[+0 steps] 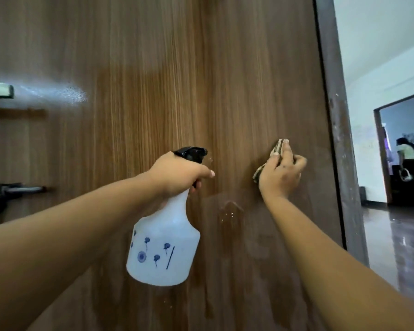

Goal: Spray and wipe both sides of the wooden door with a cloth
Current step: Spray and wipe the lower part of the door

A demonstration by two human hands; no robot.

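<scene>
Across most of the head view stands the wooden door, upright, grain running vertical, its free edge at right next to an open room. Wet patches show mid-panel & below the hands, w/ drips lower down. Spray bottle: long axis near vertical, tilted slightly, white body hanging down, black nozzle up top pointing right toward the door face. Left hand has fingers curled round the bottle neck, index finger out front by the trigger. Right hand lies mostly flat, fingers fairly straight, pressing a folded cloth against the door near its right edge; cloth pokes out above & left of the fingers. Metal handle sits far left.
</scene>
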